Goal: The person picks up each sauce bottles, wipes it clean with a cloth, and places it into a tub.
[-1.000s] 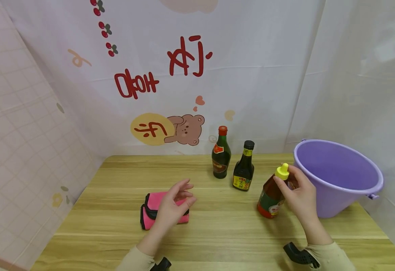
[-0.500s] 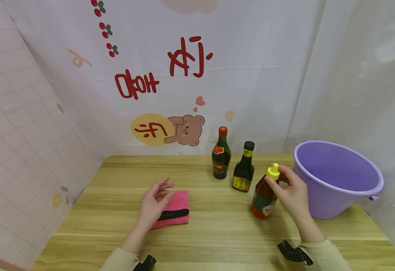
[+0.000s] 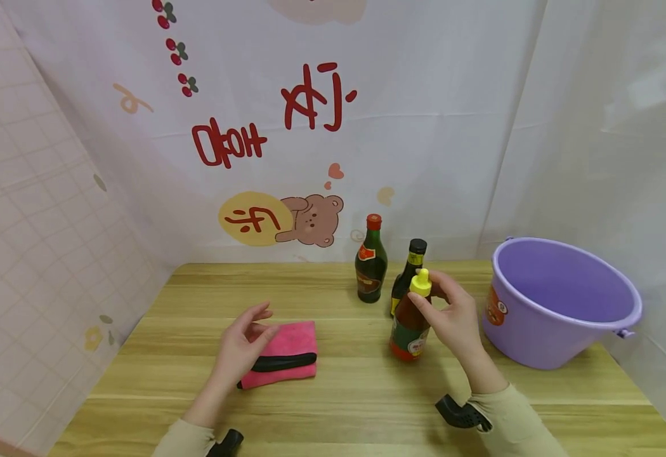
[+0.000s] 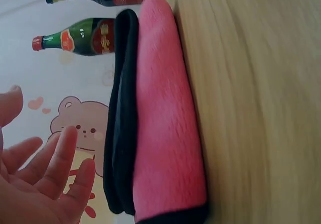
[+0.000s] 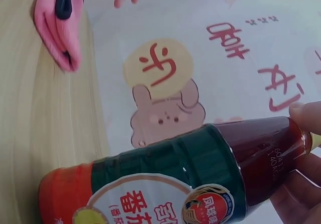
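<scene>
My right hand (image 3: 453, 314) holds a ketchup bottle (image 3: 410, 333) by its neck, just under the yellow nozzle cap. The bottle has a green label and stands nearly upright; whether its base touches the table I cannot tell. In the right wrist view the thumb and fingers pinch the neck of the ketchup bottle (image 5: 165, 169). To the left, my left hand (image 3: 241, 343) hovers by a folded pink cloth (image 3: 290, 339) with black edging, its fingers relaxed and holding nothing. The left wrist view has these loose fingers apart from the pink cloth (image 4: 163, 108).
Behind the ketchup stands a dark sauce bottle (image 3: 406, 282) with a black cap, partly hidden. A green bottle (image 3: 370, 273) with a red cap is left of it. On the right is a purple bucket (image 3: 538, 343). A printed curtain (image 3: 424, 158) hangs along the table's back edge.
My right hand has carried the ketchup bottle leftward, away from the bucket, to in front of the dark sauce bottle. My left hand has moved left across the pink cloth.
</scene>
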`<state>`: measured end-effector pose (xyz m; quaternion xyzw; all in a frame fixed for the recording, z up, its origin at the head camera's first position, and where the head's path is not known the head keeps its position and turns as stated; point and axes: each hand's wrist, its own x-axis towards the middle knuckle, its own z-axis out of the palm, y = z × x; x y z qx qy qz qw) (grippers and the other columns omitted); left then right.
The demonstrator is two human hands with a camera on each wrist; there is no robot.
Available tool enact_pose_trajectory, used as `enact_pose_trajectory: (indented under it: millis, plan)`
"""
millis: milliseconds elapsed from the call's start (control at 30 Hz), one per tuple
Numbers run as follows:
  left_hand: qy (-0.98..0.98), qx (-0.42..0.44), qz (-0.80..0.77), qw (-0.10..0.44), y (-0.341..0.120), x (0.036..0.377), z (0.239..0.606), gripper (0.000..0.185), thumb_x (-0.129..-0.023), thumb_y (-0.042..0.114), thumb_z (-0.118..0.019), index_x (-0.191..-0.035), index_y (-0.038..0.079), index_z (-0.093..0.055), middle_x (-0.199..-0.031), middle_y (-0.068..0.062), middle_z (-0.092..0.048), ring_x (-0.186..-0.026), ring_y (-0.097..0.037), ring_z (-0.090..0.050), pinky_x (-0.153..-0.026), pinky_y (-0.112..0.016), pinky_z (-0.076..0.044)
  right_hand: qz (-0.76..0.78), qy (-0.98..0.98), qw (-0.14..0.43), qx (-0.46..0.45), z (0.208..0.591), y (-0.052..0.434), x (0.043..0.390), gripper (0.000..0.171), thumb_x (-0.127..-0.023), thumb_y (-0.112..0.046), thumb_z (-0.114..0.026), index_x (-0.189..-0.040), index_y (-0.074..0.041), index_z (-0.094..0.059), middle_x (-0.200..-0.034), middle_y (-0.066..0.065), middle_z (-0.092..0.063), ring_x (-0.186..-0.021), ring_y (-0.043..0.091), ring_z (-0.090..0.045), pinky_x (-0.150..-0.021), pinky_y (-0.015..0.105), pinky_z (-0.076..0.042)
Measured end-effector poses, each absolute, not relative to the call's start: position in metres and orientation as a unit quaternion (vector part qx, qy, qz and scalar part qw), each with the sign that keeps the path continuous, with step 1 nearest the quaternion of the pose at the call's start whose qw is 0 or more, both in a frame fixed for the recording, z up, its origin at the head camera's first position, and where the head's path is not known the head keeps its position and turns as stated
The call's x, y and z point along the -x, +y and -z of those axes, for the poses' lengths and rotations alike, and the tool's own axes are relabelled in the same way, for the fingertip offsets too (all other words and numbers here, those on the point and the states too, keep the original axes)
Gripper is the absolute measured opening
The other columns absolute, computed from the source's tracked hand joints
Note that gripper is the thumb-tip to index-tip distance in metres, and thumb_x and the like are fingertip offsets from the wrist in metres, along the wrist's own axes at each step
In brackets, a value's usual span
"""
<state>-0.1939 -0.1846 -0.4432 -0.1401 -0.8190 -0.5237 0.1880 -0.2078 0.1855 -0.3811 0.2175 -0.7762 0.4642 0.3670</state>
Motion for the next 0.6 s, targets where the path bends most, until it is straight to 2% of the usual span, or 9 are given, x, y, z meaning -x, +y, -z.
enact_pose_trajectory:
  millis: [100, 200, 367, 500, 600]
  plan:
    - [-0.840, 0.160, 0.479, 0.198, -0.187, 0.195, 0.444, 0.049, -0.084, 0.005, -0.078, -0.130, 0.001, -0.060, -0.116, -0.017, -0.067, -0.091, -0.026, -0.070, -0.077, -0.044, -0.057, -0.471, -0.771, 0.358, -0.235, 0.371, 0.169, 0.203, 0.040, -0.070, 0.016, -0.080, -0.107, 0.011, -0.065, -0.094, 0.019, -0.068, -0.076, 0.013, -0.063, -0.071, 0.016, -0.049]
    - [-0.865, 0.179, 0.423, 0.202, -0.189, 0.195, 0.443, 0.050, -0.083, 0.007, -0.079, -0.129, -0.001, -0.061, -0.117, -0.017, -0.067, -0.097, -0.031, -0.067, -0.083, -0.050, -0.054, -0.476, -0.771, 0.343, -0.248, 0.367, 0.158, 0.201, 0.040, -0.071, 0.015, -0.079, -0.108, 0.012, -0.065, -0.094, 0.019, -0.068, -0.076, 0.019, -0.064, -0.070, 0.024, -0.053]
    - [-0.896, 0.201, 0.339, 0.204, -0.192, 0.195, 0.442, 0.050, -0.083, 0.016, -0.081, -0.127, 0.002, -0.064, -0.122, -0.013, -0.066, -0.112, -0.033, -0.061, -0.092, -0.053, -0.050, -0.487, -0.774, 0.310, -0.258, 0.368, 0.145, 0.204, 0.039, -0.076, 0.011, -0.078, -0.113, 0.008, -0.065, -0.100, 0.017, -0.069, -0.081, 0.025, -0.067, -0.072, 0.041, -0.057]
    - [-0.903, 0.228, 0.308, 0.197, -0.193, 0.197, 0.442, 0.048, -0.083, 0.018, -0.081, -0.126, 0.003, -0.065, -0.125, -0.011, -0.065, -0.118, -0.034, -0.057, -0.097, -0.055, -0.045, -0.496, -0.778, 0.287, -0.256, 0.368, 0.137, 0.208, 0.039, -0.079, 0.008, -0.077, -0.115, 0.004, -0.066, -0.107, 0.016, -0.070, -0.085, 0.025, -0.068, -0.076, 0.038, -0.057]
    - [-0.904, 0.252, 0.282, 0.197, -0.194, 0.198, 0.443, 0.048, -0.082, 0.018, -0.082, -0.125, 0.003, -0.066, -0.126, -0.011, -0.065, -0.119, -0.034, -0.056, -0.098, -0.054, -0.044, -0.505, -0.776, 0.278, -0.258, 0.375, 0.133, 0.215, 0.039, -0.079, 0.010, -0.076, -0.116, 0.007, -0.065, -0.112, 0.021, -0.068, -0.086, 0.031, -0.068, -0.077, 0.043, -0.057]
